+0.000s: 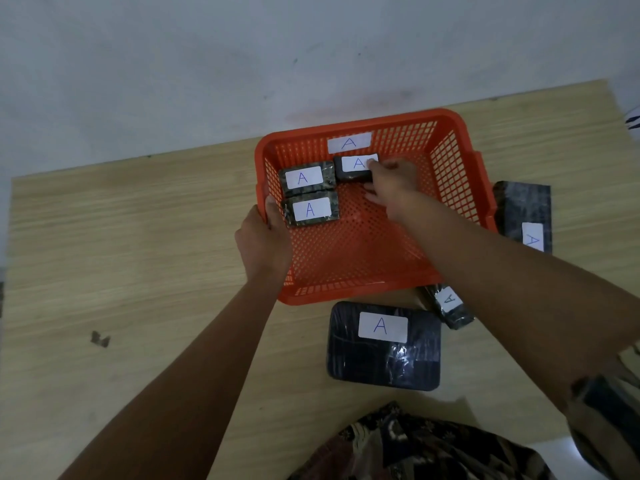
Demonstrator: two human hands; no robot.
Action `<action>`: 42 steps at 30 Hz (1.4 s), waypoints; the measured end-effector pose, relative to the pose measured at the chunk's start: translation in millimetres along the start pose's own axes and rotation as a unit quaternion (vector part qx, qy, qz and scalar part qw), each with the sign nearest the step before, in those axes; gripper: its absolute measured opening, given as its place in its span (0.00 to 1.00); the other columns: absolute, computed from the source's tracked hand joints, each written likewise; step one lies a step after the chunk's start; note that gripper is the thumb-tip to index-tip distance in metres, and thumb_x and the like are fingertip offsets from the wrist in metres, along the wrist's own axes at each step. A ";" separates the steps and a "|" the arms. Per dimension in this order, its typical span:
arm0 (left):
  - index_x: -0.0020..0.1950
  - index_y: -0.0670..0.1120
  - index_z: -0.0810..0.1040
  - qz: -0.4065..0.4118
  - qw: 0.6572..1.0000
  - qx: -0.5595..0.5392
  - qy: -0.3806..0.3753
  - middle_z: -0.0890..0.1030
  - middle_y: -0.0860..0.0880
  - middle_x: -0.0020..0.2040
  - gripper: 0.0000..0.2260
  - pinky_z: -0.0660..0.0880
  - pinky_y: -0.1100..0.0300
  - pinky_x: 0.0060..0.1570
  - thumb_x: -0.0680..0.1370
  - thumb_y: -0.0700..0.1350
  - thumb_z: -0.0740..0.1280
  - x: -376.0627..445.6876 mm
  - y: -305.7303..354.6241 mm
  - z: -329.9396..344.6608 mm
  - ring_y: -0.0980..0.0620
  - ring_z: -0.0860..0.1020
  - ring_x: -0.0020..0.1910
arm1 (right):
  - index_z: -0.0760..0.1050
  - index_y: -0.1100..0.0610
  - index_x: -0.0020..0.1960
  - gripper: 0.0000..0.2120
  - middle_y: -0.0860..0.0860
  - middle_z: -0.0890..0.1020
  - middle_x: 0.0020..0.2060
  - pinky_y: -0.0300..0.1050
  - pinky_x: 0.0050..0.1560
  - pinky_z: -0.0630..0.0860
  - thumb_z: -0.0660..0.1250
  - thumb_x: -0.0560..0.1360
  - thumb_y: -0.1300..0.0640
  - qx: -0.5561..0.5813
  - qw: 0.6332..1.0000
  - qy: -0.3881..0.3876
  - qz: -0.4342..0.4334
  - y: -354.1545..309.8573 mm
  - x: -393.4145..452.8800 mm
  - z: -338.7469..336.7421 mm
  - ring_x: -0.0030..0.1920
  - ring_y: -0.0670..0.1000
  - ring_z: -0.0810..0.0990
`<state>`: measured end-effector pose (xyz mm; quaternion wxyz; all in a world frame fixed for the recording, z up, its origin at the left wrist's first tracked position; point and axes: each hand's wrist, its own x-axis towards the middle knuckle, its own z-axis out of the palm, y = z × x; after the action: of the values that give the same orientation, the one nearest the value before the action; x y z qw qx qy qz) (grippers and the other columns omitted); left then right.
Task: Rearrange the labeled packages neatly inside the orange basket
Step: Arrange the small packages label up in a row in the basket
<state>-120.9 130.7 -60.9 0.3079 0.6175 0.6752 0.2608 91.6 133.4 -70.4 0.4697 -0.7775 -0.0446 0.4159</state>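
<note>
An orange mesh basket [457,168] with an "A" label on its far wall sits on the wooden table. Two small dark packages labelled "A" lie side by side in its left part, one [306,179] behind the other [310,210]. A third small package [353,167] lies at the back middle, and my right hand [389,183] holds its right end. My left hand [265,240] grips the basket's left rim. Outside the basket lie a large flat package [382,344] in front, a small package [450,306] at the front right corner, and a long one [526,214] on the right.
The wooden table [138,254] stands against a pale wall, with bare surface to the left of the basket. A small dark mark [100,339] shows on the table at the left. Patterned clothing [415,445] fills the bottom edge.
</note>
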 end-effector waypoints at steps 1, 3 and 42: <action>0.39 0.45 0.75 0.000 1.000 0.002 0.001 0.77 0.51 0.33 0.21 0.65 0.60 0.29 0.83 0.55 0.54 0.2 -0.1 0.0 0.54 0.75 0.32 | 0.73 0.52 0.45 0.06 0.54 0.82 0.50 0.51 0.46 0.84 0.69 0.78 0.53 -0.021 1.000 -0.001 -0.007 0.8 -0.6 -3.8 0.49 0.54 0.83; 0.39 0.44 0.75 0.002 1.000 0.004 0.001 0.78 0.50 0.34 0.20 0.65 0.59 0.30 0.83 0.54 0.54 0.8 -0.4 0.1 0.52 0.76 0.32 | 0.73 0.49 0.47 0.04 0.52 0.82 0.51 0.51 0.48 0.83 0.67 0.78 0.50 -0.064 0.997 0.000 -0.037 0.8 -6.3 -12.2 0.48 0.52 0.82; 0.54 0.34 0.79 0.018 0.999 0.051 0.009 0.82 0.32 0.54 0.25 0.75 0.44 0.55 0.83 0.54 0.53 -2.6 8.3 -4.0 0.33 0.79 0.54 | 0.67 0.42 0.51 0.21 0.40 0.77 0.34 0.41 0.33 0.70 0.70 0.62 0.37 -0.412 0.870 -0.013 -0.272 92.8 -151.2 -167.7 0.35 0.42 0.77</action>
<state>-118.2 129.1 -51.9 0.2654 0.6419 0.6792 0.2369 78.9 -103.9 -14.4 0.2006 -0.8522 -0.4274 0.2255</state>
